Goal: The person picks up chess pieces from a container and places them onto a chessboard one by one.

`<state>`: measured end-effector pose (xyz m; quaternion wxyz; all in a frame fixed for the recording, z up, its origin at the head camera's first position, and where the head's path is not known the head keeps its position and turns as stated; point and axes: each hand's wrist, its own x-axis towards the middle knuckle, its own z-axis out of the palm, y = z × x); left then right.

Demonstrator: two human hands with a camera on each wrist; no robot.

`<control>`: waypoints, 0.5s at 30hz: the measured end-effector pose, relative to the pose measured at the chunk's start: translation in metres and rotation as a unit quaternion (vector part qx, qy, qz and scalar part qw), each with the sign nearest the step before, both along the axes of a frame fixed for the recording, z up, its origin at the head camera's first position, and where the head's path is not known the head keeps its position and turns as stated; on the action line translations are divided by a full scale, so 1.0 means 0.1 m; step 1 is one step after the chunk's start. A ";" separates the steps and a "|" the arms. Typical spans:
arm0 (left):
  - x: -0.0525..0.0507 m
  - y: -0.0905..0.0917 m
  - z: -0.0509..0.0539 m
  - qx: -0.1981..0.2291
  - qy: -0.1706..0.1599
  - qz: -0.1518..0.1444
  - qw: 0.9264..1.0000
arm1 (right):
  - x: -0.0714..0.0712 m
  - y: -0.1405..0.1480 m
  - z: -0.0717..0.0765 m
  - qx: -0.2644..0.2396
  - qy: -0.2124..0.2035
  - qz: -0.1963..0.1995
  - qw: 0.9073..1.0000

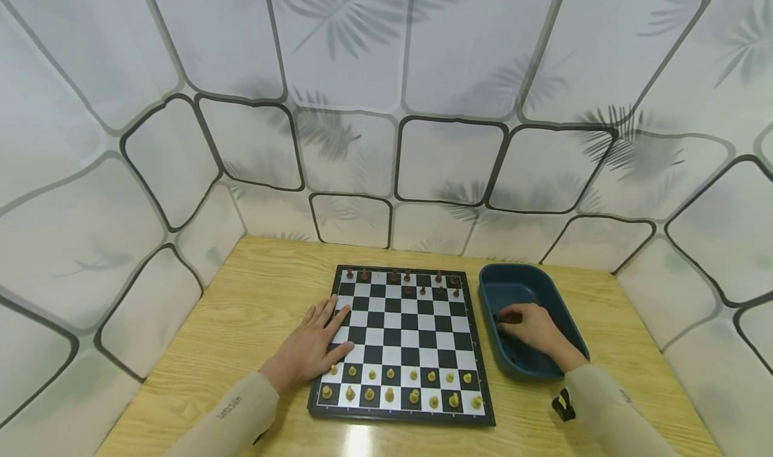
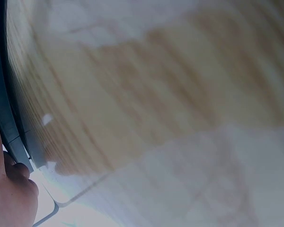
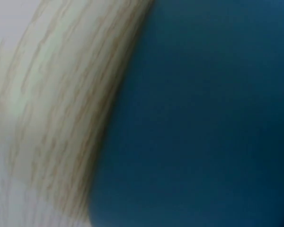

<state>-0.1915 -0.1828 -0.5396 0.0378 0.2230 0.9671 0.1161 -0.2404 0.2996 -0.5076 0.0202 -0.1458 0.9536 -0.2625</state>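
Note:
A black-and-white chessboard (image 1: 391, 336) lies on the table. Two rows of yellowish chess pieces (image 1: 389, 395) stand along its near side, and several dark red pieces (image 1: 394, 276) stand at the far side. My left hand (image 1: 308, 346) rests with spread fingers on the board's left edge; the left wrist view catches part of this hand (image 2: 14, 198). Inside the blue tray (image 1: 525, 274), my right hand (image 1: 531, 326) has curled fingers and pinches a small dark chess piece (image 1: 496, 318), mostly hidden. Another dark piece (image 1: 513, 358) lies in the tray. The right wrist view shows only tray wall (image 3: 189, 118) and table.
The wooden table (image 1: 266, 269) meets patterned wall panels (image 1: 350, 219) at the back and sides. The tray stands close to the board's right edge, its raised rim around my right hand. A dark strap (image 1: 563, 404) shows by the right sleeve.

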 end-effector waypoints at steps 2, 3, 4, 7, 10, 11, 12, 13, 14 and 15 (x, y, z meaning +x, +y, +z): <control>0.00 0.00 0.00 0.000 0.000 0.000 1.000 | 0.00 0.00 -0.01 0.003 0.004 0.004 1.000; 0.00 0.00 0.00 0.000 -0.001 0.000 1.000 | 0.00 0.00 -0.01 0.004 0.005 0.004 1.000; 0.00 0.00 0.00 0.001 -0.001 0.000 1.000 | 0.00 0.00 -0.02 0.004 0.007 0.006 1.000; 0.00 0.00 0.00 0.001 -0.002 0.000 1.000 | -0.01 -0.01 -0.03 0.003 0.009 0.008 1.000; 0.00 0.00 -0.01 0.001 -0.001 0.001 1.000 | -0.01 -0.02 -0.03 0.004 0.012 0.010 1.000; 0.00 0.00 -0.01 0.000 0.000 0.001 1.000 | -0.01 -0.02 -0.03 0.004 0.012 0.010 1.000; 0.00 0.00 -0.01 0.000 0.001 0.000 1.000 | -0.01 -0.02 -0.03 0.004 0.012 0.009 1.000; 0.00 0.00 -0.01 0.000 0.001 0.000 1.000 | -0.01 -0.03 -0.03 0.005 0.013 0.008 1.000; 0.00 0.00 -0.01 0.000 0.002 0.000 1.000 | -0.01 -0.03 -0.03 0.006 0.014 0.007 1.000; 0.01 0.00 -0.01 -0.001 0.003 0.000 1.000 | -0.01 -0.03 -0.02 0.007 0.013 0.006 1.000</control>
